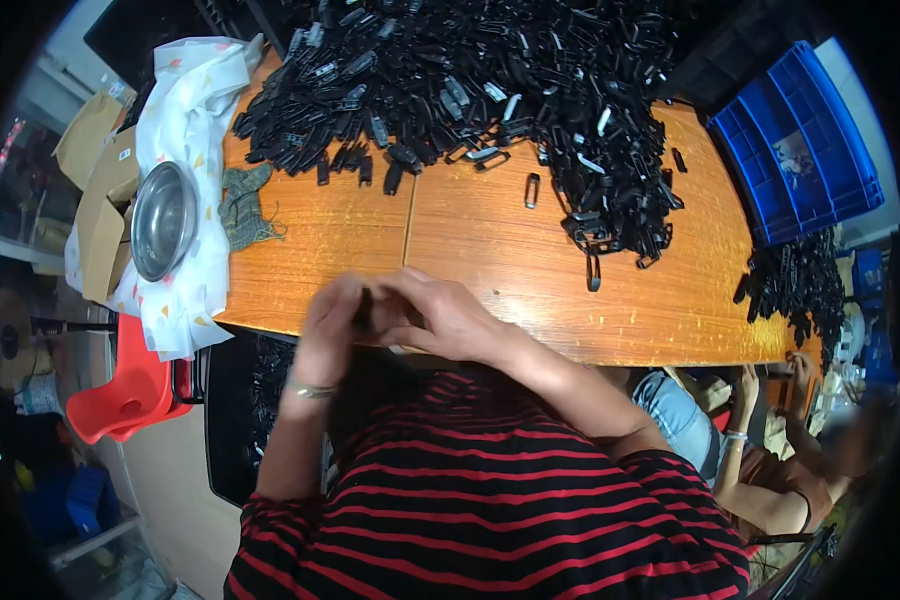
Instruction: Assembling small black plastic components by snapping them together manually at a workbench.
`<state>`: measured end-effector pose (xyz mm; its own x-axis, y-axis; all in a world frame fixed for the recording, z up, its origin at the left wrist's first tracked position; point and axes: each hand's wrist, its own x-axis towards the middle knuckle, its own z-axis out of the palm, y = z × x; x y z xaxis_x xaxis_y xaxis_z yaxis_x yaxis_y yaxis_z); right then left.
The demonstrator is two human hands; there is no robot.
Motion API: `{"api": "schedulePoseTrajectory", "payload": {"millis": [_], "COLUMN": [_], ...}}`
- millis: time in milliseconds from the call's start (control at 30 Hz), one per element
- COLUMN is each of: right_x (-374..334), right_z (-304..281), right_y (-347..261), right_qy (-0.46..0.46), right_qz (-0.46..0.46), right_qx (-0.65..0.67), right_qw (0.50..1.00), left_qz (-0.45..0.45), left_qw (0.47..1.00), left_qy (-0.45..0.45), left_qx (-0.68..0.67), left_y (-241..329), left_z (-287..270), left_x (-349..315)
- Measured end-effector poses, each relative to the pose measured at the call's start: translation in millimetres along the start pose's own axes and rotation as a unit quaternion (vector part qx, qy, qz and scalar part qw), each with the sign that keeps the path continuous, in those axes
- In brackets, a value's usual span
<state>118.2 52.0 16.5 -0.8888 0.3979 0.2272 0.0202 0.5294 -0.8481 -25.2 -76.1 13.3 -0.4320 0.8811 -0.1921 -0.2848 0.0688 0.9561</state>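
A: From here I see both hands meeting at the table edge [570,345], centre of the frame. My left hand [328,325] and right hand [440,318] curl their fingers round a small dark piece [367,308], just visible between them.

B: How would you do it well?

A: I judge it best to keep the piece low over the wood, thumbs pressing evenly, wrists steady. The big heap of black clips [470,80] lies well apart across the top.

B: What can't you make out?

A: The left hand is blurred, so I cannot tell its exact grip. The piece's shape is mostly hidden. The blue crate [800,140], upper right, is cut off.
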Motion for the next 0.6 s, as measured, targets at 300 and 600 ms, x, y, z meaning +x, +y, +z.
{"api": "schedulePoseTrajectory", "payload": {"millis": [300, 600], "right_x": [0, 12], "right_z": [-128, -131], "right_y": [55, 79], "right_qy": [0.085, 0.010], "right_qz": [0.073, 0.064], "right_qx": [-0.425, -0.495], "right_qw": [0.898, 0.867], "left_qz": [0.138, 0.275], "left_qw": [0.851, 0.758], "left_qy": [0.114, 0.123], "left_qx": [0.494, 0.579], "left_y": [58, 11], "left_z": [-73, 21], "left_x": [-19, 135]}}
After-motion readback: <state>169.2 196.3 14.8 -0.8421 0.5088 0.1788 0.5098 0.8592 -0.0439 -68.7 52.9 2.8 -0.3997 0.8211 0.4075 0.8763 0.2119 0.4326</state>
